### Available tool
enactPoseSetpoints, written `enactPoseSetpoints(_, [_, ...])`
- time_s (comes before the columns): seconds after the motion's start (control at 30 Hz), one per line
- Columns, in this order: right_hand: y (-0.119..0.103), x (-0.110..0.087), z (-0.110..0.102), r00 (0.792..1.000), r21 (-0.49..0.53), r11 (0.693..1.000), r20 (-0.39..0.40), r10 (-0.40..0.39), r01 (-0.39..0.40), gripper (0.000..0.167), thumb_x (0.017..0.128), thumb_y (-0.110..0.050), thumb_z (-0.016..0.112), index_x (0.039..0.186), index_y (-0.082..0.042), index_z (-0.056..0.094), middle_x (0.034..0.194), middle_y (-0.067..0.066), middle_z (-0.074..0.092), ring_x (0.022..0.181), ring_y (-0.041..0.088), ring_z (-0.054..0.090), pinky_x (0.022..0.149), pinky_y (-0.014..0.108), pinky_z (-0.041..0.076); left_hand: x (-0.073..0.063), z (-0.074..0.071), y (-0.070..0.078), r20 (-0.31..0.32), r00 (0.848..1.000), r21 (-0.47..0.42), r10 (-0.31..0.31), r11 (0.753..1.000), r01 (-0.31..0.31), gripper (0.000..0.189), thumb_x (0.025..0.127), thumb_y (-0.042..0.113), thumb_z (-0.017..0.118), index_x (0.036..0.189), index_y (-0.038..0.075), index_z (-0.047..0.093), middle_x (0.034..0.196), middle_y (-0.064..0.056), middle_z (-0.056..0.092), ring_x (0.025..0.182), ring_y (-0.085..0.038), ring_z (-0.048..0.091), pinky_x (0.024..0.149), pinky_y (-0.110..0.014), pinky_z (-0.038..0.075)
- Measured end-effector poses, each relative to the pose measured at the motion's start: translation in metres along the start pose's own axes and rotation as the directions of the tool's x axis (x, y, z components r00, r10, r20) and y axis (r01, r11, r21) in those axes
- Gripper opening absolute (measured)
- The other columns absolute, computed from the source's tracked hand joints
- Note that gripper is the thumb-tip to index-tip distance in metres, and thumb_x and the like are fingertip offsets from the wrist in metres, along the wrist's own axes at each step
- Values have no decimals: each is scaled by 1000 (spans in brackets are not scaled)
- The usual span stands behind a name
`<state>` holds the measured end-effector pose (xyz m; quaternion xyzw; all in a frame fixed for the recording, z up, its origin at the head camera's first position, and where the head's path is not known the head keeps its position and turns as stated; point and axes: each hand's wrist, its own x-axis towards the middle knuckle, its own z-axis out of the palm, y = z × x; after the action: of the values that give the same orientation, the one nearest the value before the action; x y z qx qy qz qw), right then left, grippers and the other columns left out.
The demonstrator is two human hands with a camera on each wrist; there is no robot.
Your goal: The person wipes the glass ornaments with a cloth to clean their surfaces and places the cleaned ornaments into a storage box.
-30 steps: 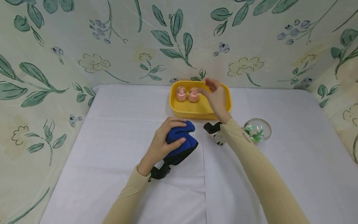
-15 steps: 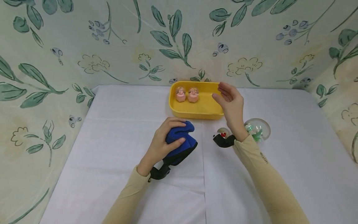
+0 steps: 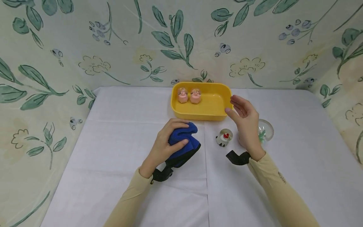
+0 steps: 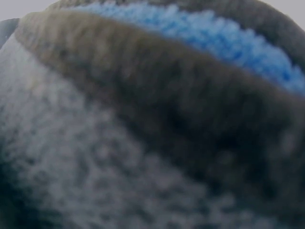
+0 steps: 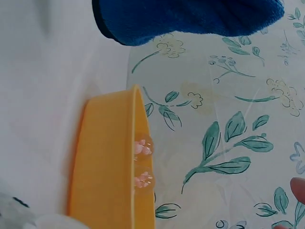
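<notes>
My left hand [image 3: 162, 143] grips a folded blue plush cloth [image 3: 183, 136] with a black edge, held over the white table. Blurred close up, the blue pile [image 4: 224, 38] fills part of the left wrist view. Loosely bent, the fingers of my right hand [image 3: 247, 127] hold nothing, just off the right end of a yellow tray [image 3: 198, 115]. Two small pink snow globes, one at the left [image 3: 182, 96] and one beside it [image 3: 195, 96], stand in the tray's left half. Left of my right hand is a small white snow globe [image 3: 224, 137] with a red figure inside.
A larger clear globe [image 3: 267, 129] with green and white bits stands behind my right hand, partly covered by it. Patterned leaf fabric [image 3: 113, 47] rises behind the tray at the table's back edge. Black wrist mounts [image 3: 238, 157] jut out beside the hands.
My right hand has drawn back from over the tray, rightward and toward me, and the small white globe has come into view. The left hand and cloth have stayed put.
</notes>
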<state>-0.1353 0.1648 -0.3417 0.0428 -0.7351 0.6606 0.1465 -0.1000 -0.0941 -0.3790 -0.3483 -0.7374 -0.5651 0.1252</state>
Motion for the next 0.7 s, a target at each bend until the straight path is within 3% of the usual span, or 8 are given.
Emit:
enactPoseSetpoints(0.13, [12, -12, -4, 1000, -57, 998, 26, 15, -13, 49, 89, -5, 67, 132, 6, 48, 133, 15, 49, 124, 23, 46, 105, 26, 35, 0, 0, 0, -1, 1000, -1, 1, 1000, -1, 43, 94, 42, 59, 120, 8, 55, 129, -9, 53, 118, -25, 50, 100, -42, 41])
enactPoseSetpoints(0.53, [46, -39, -10, 995, -85, 992, 28, 99, -97, 51, 87, -5, 69, 133, 6, 48, 134, 17, 49, 126, 24, 45, 108, 28, 30, -1, 1, -2, 0, 1000, -3, -3, 1000, 3, 44, 94, 43, 58, 120, 8, 54, 129, -9, 53, 119, -25, 49, 101, -42, 41])
enactPoseSetpoints(0.7, [54, -48, -12, 985, -137, 977, 33, 167, -161, 53, 88, -7, 68, 135, 7, 46, 136, 17, 49, 128, 26, 41, 110, 30, 26, -2, 1, -3, -3, 1000, -4, 5, 1000, -5, 44, 94, 43, 58, 120, 8, 54, 128, -10, 53, 119, -25, 49, 101, -42, 40])
